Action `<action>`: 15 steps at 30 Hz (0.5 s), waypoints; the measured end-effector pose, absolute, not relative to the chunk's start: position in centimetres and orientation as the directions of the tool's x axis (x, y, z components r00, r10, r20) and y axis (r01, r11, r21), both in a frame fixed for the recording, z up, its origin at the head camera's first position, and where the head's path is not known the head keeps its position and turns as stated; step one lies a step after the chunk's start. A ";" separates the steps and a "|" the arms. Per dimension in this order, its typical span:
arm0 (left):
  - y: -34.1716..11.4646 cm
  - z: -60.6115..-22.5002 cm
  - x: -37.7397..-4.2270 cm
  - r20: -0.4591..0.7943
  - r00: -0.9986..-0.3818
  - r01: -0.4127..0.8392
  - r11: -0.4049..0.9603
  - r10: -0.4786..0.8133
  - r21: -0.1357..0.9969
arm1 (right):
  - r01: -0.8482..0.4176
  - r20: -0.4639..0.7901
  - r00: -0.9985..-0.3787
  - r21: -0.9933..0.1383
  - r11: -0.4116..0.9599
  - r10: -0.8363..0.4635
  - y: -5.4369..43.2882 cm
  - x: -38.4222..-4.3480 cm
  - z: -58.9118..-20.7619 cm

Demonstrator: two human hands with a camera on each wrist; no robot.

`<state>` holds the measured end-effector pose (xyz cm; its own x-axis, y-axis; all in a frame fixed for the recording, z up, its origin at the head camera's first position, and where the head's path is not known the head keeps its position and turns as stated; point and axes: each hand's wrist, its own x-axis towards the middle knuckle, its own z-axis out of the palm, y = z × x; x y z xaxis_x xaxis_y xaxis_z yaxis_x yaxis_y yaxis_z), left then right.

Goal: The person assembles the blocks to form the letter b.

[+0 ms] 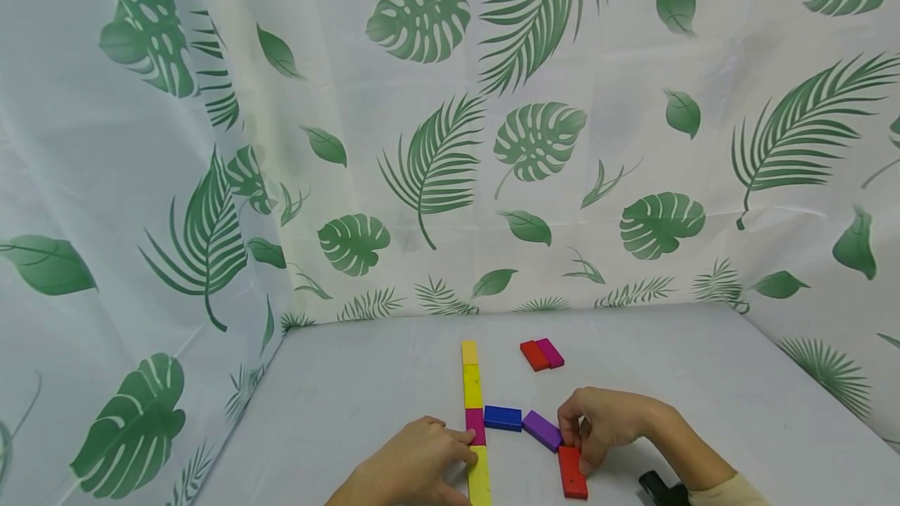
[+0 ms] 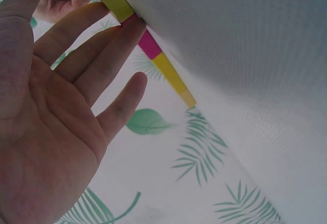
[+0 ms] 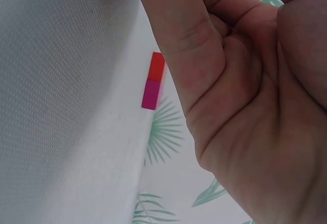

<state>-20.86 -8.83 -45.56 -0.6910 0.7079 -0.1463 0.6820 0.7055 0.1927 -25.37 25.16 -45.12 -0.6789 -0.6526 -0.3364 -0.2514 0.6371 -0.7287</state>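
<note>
A straight row of blocks runs away from me in the head view: a pale yellow block [image 1: 469, 352] at the far end, a yellow block [image 1: 473, 386], a magenta block [image 1: 475, 425] and a nearer yellow block [image 1: 479, 479]. My left hand [image 1: 415, 463] touches the row's left side, fingertips at the magenta and nearer yellow blocks, fingers extended in the left wrist view. A blue block [image 1: 502, 418] branches right from the magenta one, followed by a slanted purple block [image 1: 542, 430]. Beside the purple block's lower end, my right hand [image 1: 608, 420] pinches a red block [image 1: 573, 479] between thumb and fingers.
Farther back on the white table [image 1: 366, 381], another red block [image 1: 534, 356] lies against a second magenta block [image 1: 551, 353]. A black object [image 1: 661, 488] is at my right wrist. Leaf-patterned sheeting [image 1: 436, 178] rises behind the table and along both sides.
</note>
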 end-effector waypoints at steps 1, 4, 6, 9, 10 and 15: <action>-8.8 -45.6 -20.9 -0.146 -0.691 0.682 0.706 0.708 0.193 | -0.252 -0.337 -0.679 -0.728 0.637 -0.653 25.2 -25.4 -45.1; -8.8 -45.6 -20.9 -0.145 -0.692 0.681 0.706 0.707 0.195 | -0.252 -0.337 -0.678 -0.728 0.637 -0.653 25.1 -25.3 -45.1; -8.8 -45.6 -20.9 -0.142 -0.691 0.682 0.704 0.709 0.196 | -0.252 -0.337 -0.677 -0.729 0.637 -0.654 25.1 -25.3 -45.0; -8.9 -45.6 -20.9 -0.140 -0.687 0.686 0.700 0.713 0.199 | -0.247 -0.339 -0.676 -0.731 0.635 -0.654 25.1 -25.3 -44.9; -8.9 -45.6 -20.9 -0.140 -0.687 0.686 0.700 0.713 0.200 | -0.245 -0.341 -0.676 -0.732 0.636 -0.653 25.1 -25.3 -44.9; -8.9 -45.7 -20.9 -0.143 -0.686 0.685 0.699 0.713 0.205 | -0.239 -0.343 -0.675 -0.736 0.634 -0.653 25.1 -25.3 -44.9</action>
